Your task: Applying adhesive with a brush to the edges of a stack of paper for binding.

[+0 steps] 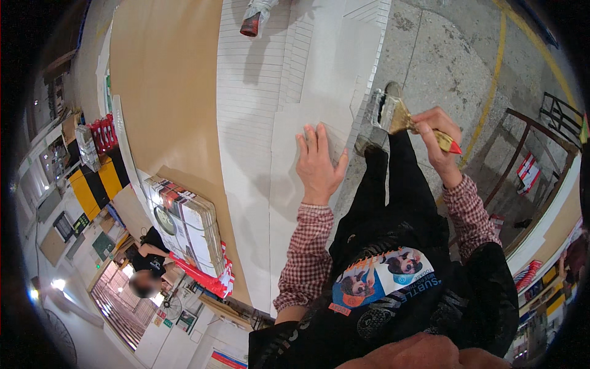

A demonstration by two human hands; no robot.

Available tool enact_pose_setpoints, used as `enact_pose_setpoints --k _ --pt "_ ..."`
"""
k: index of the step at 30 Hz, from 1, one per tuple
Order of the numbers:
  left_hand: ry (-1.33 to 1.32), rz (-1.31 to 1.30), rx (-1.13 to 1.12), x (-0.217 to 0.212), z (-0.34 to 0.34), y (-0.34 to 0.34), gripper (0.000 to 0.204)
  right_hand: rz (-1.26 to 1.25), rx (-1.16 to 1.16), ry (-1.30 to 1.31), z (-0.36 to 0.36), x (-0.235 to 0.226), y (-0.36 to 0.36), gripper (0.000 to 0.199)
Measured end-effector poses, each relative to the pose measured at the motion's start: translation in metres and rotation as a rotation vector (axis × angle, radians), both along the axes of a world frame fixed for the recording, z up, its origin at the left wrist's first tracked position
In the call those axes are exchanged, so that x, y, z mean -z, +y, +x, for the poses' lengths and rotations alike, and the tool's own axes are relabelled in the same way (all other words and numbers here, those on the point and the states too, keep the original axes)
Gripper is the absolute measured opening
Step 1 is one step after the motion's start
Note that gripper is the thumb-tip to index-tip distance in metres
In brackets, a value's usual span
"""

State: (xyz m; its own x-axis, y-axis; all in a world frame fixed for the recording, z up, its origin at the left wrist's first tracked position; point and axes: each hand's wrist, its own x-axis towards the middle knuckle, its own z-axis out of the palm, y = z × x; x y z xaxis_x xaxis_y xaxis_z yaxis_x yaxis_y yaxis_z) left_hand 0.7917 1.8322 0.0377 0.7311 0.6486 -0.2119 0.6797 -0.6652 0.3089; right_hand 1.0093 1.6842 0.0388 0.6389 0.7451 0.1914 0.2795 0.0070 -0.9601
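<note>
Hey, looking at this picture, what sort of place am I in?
Probably a workshop or small factory: the bare concrete floor has a painted yellow line, a thick stack of printed sheets lies to your left, and your right hand holds a wide brush.

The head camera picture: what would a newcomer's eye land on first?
Probably the broad, red-tipped brush in the right hand, out past the pale sheets' right edge. Next, the left hand, fingers spread on those sheets; then the colourful bundled stack at the brown board's lower left.
</note>
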Motion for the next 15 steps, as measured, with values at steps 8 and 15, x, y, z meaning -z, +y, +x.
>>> enact_pose_setpoints --k 8,15 --pt "0.143 0.084 -0.325 0.019 -0.012 -0.056 0.098 0.024 0.078 0.097 -0.003 -0.004 -0.015 0.013" --pt "0.073 0.011 -0.123 -0.001 -0.051 -0.031 0.091 0.026 0.108 0.08 -0.013 -0.002 -0.008 0.013"
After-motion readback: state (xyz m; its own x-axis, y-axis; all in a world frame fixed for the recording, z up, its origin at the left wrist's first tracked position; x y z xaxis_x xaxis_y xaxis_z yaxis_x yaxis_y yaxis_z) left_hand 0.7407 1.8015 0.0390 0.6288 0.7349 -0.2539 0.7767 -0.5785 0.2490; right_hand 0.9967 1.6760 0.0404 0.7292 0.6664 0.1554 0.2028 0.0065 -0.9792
